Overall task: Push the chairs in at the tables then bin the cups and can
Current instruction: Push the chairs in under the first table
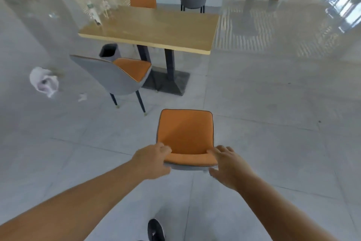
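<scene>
Left hand (154,159) and right hand (227,164) both on top edge of near orange chair (185,133) backrest, one at each corner; grip closed on it, fingers over front. Chair stands on floor well short of wooden table (156,27). Second chair (117,74) angled at table's near left corner, seat partly under. Grey bin (109,52) beside it. Table-top items too blurred to identify.

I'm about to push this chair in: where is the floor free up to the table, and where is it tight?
Floor is bare between the held chair and the table's near right side. Left is crowded: grey-backed chair, bin, table base.
</scene>
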